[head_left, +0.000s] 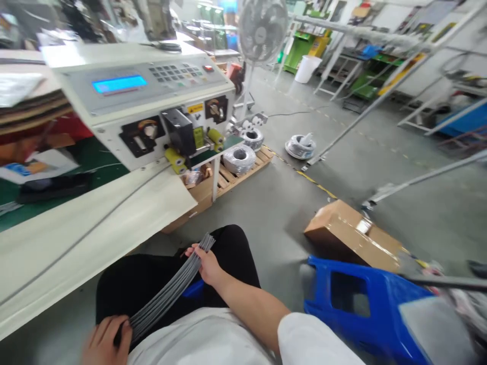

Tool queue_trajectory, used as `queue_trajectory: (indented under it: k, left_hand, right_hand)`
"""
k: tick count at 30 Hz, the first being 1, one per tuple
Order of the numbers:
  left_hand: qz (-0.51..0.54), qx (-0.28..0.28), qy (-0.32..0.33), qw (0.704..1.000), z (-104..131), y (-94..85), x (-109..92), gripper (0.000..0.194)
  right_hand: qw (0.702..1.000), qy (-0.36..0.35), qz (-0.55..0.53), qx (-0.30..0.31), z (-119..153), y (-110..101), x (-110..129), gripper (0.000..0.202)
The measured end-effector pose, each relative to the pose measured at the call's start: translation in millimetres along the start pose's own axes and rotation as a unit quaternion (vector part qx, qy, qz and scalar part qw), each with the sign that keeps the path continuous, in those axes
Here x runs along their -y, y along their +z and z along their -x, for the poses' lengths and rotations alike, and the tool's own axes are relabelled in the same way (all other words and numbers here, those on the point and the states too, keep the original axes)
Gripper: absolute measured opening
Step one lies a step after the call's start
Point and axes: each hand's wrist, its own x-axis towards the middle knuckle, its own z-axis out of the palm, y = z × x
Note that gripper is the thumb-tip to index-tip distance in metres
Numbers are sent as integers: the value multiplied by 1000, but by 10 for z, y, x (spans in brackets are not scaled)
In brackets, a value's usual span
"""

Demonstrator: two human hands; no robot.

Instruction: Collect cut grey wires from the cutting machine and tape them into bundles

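Note:
Across my lap lies a bundle of grey cables (167, 296), cut to similar lengths and running slantwise. My right hand (205, 261) is wrapped round the bundle near its upper end, where the cut tips stick out past the fingers. At the lower end my left hand (108, 337) has its fingers curled over the other end of the bundle, which is partly hidden. Ahead stands a wire cutting machine (144, 101) with a lit blue display and yellow rollers. A single grey cable (95, 225) runs from its rollers down along a cream chute (152, 197).
Coils of wrapped cable (239, 159) sit on a wooden pallet (262, 158) beyond the machine. To the right are a cardboard box (350, 235) and a blue plastic stool (376, 304). A standing fan (262, 30) is behind, with another wrapped coil (300, 147) on the floor.

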Motion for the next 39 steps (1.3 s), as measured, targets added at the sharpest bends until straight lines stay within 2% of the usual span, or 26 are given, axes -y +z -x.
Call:
queue_trajectory:
  k: [4,7,9,11,13,16,19,23,28,30,33,36,39]
  left_hand:
    - [-55,-27,87,994,-328,-231,-312,19]
    - [-69,-103,150,981,-699,-436,-535,28]
    - [-68,-164,166,970,-994,-595,-688,31]
    - [-73,-214,150,962,-1299,-754,-822,31]
    - [-88,-236,109,962,-1581,-896,-920,33]
    - [-107,-225,42,967,-1898,-1036,-989,46]
    - [-121,-213,2,969,-2064,-1075,-976,60]
    - [-125,-186,-2,975,-2115,-1045,-898,73]
    - [-111,-141,23,983,-1993,-1066,-827,71]
    - [-113,-109,21,987,-1897,-1096,-797,65]
    - [-114,-66,36,991,-1731,-1139,-729,43]
    - [-96,-94,54,989,-1545,-1144,-666,24]
    - [-89,-131,70,985,-1322,-1034,-666,17]
  right_hand:
    - [1000,21,-6,-9,7,38,-14,44]
    - [999,29,3,13,31,54,-16,45]
    - [999,25,17,16,52,60,-14,47]
    - [999,23,32,9,72,64,-8,50]
    - [999,27,45,3,87,65,0,53]
    - [998,26,55,2,95,58,10,53]
    - [998,22,61,0,80,41,6,50]
    - [998,31,63,4,42,17,-9,50]
    - [997,33,74,5,11,2,-2,49]
    - [997,32,76,4,6,1,8,49]
    - [997,39,71,2,7,7,22,48]
    - [997,44,56,16,14,28,32,47]
    - [998,48,44,26,17,61,42,45]
